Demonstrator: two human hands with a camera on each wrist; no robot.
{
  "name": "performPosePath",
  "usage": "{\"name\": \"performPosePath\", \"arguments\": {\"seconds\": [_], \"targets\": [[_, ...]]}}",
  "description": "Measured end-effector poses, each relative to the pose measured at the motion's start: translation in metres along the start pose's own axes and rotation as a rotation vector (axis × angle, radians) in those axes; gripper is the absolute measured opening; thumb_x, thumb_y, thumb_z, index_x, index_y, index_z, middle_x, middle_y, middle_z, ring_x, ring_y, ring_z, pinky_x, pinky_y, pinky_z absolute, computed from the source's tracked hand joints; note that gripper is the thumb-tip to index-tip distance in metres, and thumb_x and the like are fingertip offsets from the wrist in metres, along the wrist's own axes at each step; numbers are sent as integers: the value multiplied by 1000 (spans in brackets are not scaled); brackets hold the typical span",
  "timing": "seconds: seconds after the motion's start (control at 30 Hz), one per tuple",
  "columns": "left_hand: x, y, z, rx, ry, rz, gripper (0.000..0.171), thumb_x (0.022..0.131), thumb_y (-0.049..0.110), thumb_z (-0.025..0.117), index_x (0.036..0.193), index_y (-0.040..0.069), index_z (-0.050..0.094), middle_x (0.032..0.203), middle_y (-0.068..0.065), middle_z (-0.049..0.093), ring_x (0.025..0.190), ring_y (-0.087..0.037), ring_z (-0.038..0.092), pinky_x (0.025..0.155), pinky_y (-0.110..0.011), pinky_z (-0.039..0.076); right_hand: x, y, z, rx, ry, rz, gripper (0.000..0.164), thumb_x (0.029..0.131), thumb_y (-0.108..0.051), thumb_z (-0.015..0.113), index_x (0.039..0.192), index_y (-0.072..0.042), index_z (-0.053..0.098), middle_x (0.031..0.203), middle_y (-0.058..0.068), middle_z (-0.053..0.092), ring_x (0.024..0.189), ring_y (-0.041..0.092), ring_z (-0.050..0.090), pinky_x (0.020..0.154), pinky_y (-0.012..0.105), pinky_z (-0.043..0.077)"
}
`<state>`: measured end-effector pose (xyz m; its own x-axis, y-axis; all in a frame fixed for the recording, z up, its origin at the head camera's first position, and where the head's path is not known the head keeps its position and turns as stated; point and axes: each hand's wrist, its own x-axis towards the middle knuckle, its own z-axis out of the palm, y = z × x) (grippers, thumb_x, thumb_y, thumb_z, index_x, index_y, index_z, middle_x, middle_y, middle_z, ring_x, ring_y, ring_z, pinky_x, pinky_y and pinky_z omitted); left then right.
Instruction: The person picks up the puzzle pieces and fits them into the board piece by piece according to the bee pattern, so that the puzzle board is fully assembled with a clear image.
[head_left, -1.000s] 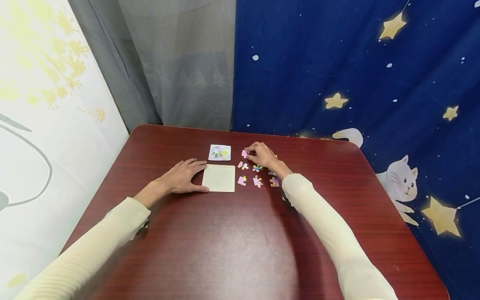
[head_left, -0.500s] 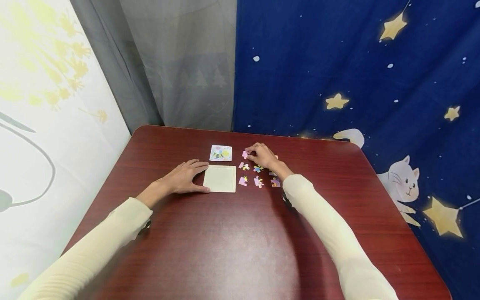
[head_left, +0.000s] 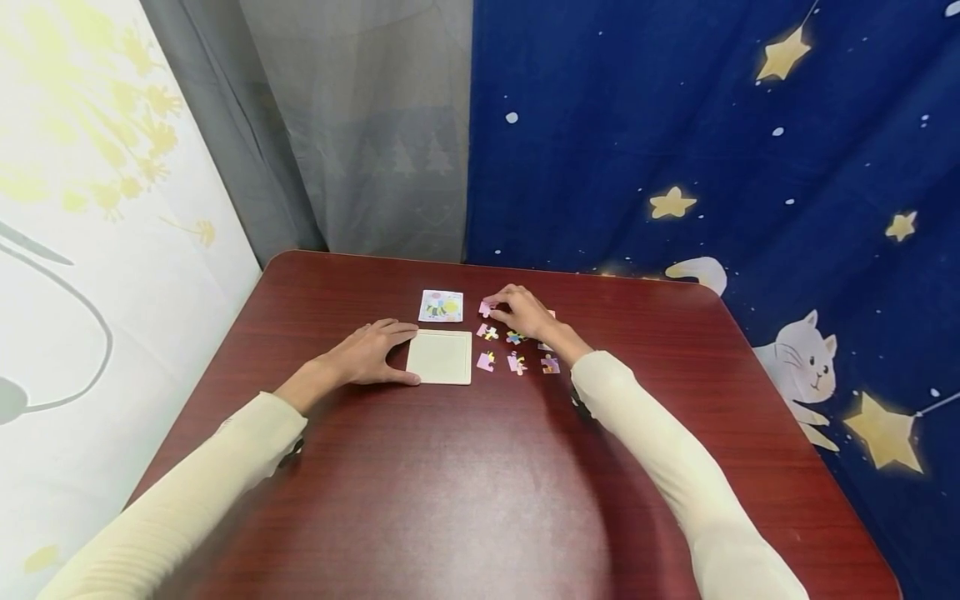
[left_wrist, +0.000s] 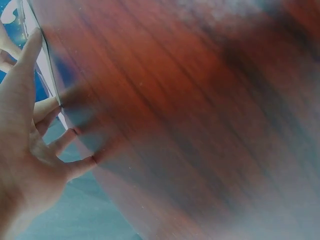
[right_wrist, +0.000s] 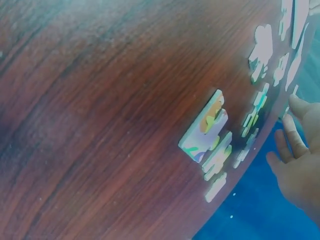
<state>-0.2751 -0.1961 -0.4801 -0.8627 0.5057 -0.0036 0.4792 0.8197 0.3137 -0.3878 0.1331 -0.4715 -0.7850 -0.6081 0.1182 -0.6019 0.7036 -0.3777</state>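
Note:
In the head view my left hand [head_left: 366, 354] lies along the left side of a cream square puzzle tray [head_left: 439, 357]. Its thumb rests at the near corner and its index finger at the far corner, fingers spread and fairly straight. The left wrist view shows the thumb [left_wrist: 33, 47] at the tray's edge. My right hand [head_left: 525, 313] pinches a pink puzzle piece [head_left: 486, 309] by its right side, close over the table. Part of that piece is hidden by the fingers. Behind the tray lies a small bee picture card [head_left: 442, 306].
Several loose puzzle pieces lie in rows right of the tray, among them a pink-and-yellow piece [head_left: 486, 361], a blue piece [head_left: 515, 337] and a purple piece [head_left: 550, 364]. My right forearm partly covers others. The dark red table [head_left: 450, 483] meets curtains at its far edge.
My right hand has shifted slightly left, and the pink puzzle piece has moved with it toward the picture card. The left hand and the tray stay in place.

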Motion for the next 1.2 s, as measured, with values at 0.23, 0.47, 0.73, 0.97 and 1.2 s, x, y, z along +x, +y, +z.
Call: {"name": "performPosePath", "arguments": {"seconds": [0.23,0.47,0.73,0.97,1.2], "targets": [[0,1,-1,-3,12,6,100,79,69,79,155,11,50,159,-7,47,149,-36,35,115,-66,31,-3,-8,-5,30,19,-23,35,102,-19,69,136,-8,70,127,15,66,124,32,58,109,44,44],[0,2,-3,-10,19,13,100,78,68,81,154,10,52,158,-7,49,148,-37,37,115,-65,33,-6,-19,-8,60,12,-35,35,103,-19,68,136,-9,70,127,14,65,122,28,59,108,41,46],[0,3,-3,-11,24,13,99,77,66,82,153,9,53,156,-7,51,146,-36,40,113,-61,38,-9,-29,-5,44,6,-50,33,103,-21,69,134,-11,72,125,11,66,120,26,60,105,40,48],[1,5,-4,-3,23,17,100,76,67,83,151,8,55,155,-8,52,145,-36,42,113,-57,40,-12,-42,-2,74,5,-107,31,101,-16,70,131,-7,73,123,13,67,119,28,61,105,42,47],[1,4,-5,-2,2,-7,103,75,71,82,152,10,54,156,-7,52,145,-34,42,111,-57,42,-10,-55,6,91,0,-144,30,100,-15,72,129,-6,74,122,13,68,117,25,63,104,40,48]]}}
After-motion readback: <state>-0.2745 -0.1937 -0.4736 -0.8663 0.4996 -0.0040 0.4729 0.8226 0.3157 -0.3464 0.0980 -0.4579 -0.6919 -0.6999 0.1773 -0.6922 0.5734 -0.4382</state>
